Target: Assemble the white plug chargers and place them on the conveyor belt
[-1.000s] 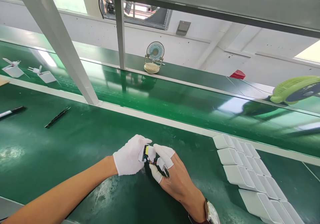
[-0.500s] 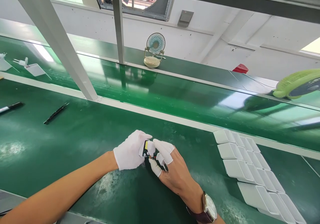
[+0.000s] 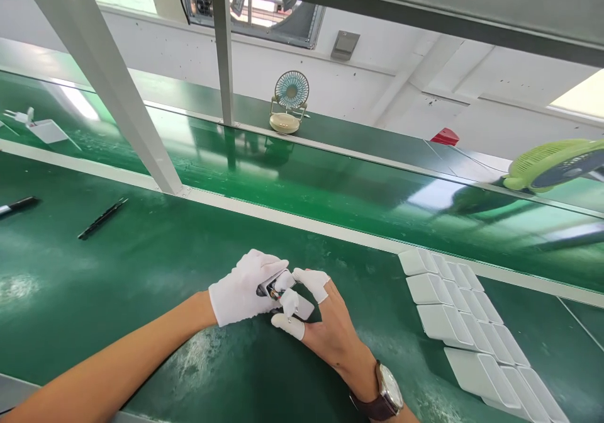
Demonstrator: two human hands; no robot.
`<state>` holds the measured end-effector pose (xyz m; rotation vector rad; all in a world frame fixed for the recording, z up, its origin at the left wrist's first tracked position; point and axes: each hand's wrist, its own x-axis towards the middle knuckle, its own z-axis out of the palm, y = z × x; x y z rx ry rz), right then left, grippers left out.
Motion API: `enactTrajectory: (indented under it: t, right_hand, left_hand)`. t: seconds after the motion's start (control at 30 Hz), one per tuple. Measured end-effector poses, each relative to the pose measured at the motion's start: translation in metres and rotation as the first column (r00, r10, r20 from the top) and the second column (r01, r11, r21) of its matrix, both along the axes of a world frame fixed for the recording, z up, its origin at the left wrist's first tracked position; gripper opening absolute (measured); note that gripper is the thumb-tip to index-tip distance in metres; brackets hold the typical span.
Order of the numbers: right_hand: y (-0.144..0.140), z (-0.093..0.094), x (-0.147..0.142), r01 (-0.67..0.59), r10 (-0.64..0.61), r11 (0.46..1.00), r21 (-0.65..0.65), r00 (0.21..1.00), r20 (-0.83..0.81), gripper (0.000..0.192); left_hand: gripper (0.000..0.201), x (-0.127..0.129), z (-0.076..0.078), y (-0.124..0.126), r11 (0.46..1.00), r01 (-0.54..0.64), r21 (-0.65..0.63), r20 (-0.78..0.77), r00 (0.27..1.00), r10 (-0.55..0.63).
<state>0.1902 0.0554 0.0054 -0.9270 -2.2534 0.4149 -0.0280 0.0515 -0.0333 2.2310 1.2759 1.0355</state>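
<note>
Our left hand (image 3: 246, 287) grasps the casing (image 3: 270, 280), not yet closed, wires (image 3: 273, 293) exposed. Right hand (image 3: 333, 328) surrounds plug (image 3: 289, 301); we can't tell if gripping.

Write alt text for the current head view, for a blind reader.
A white-gloved left hand holds a small white plug device, inner parts exposed, over a green bench; the right hand, with white finger covers, is beside it. White pieces sit in rows at right, a slim black tool at left.

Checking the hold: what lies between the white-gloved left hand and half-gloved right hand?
The head view shows an open white case, exposed wiring, a white plug and a flat white panel.
</note>
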Motion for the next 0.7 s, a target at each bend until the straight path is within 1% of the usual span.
enactTrajectory:
  t: [0.03,0.1,0.17,0.23,0.3,0.4,0.47,0.5,0.57,0.63,0.7]
  right_hand:
    - [0.002,0.000,0.002,-0.013,0.012,1.000,-0.018,1.000,-0.016,0.064]
    - [0.005,0.000,0.004,-0.037,0.035,0.998,-0.050,0.998,-0.044,0.067]
    - [0.007,-0.001,0.004,-0.072,0.070,0.995,-0.068,0.997,-0.027,0.066]
    - [0.009,-0.003,0.004,-0.112,0.114,0.991,-0.073,0.993,0.019,0.063]
    - [0.010,-0.005,0.003,-0.139,0.142,0.988,-0.064,0.989,0.047,0.063]
    - [0.013,-0.011,0.004,-0.182,0.183,0.983,-0.034,0.982,0.046,0.061]
    - [0.014,-0.015,0.005,-0.213,0.213,0.977,0.005,0.976,0.045,0.054]
    - [0.015,-0.017,0.006,-0.222,0.220,0.974,0.032,0.974,0.056,0.051]
    - [0.015,-0.020,0.007,-0.228,0.219,0.969,0.093,0.971,0.093,0.047]
    - [0.014,-0.021,0.007,-0.225,0.209,0.966,0.126,0.969,0.128,0.045]
    - [0.012,-0.022,0.006,-0.216,0.200,0.968,0.124,0.971,0.131,0.043]
  left_hand:
    - [0.046,-0.002,0.003,0.000,0.997,0.022,-0.080,0.040,0.999,-0.019]
    - [0.034,-0.005,0.010,0.002,0.970,0.063,-0.236,0.119,0.992,-0.035]
    - [0.029,-0.007,0.016,0.003,0.939,0.072,-0.336,0.170,0.985,-0.014]
    - [0.028,-0.008,0.020,0.004,0.921,0.085,-0.380,0.209,0.978,-0.004]
    - [0.028,-0.008,0.019,0.004,0.912,0.095,-0.399,0.234,0.972,0.001]
    - [0.037,-0.008,0.015,0.002,0.910,0.094,-0.405,0.244,0.970,0.008]
    - [0.049,-0.009,0.013,0.000,0.928,0.090,-0.361,0.251,0.968,0.003]
    - [0.053,-0.009,0.013,0.000,0.944,0.092,-0.318,0.253,0.967,-0.009]
    - [0.057,-0.010,0.017,0.000,0.978,0.093,-0.186,0.247,0.968,-0.045]
    - [0.050,-0.009,0.023,0.001,0.992,0.120,-0.029,0.207,0.972,-0.112]
    - [0.041,-0.009,0.029,0.002,0.984,0.154,0.094,0.154,0.974,-0.167]
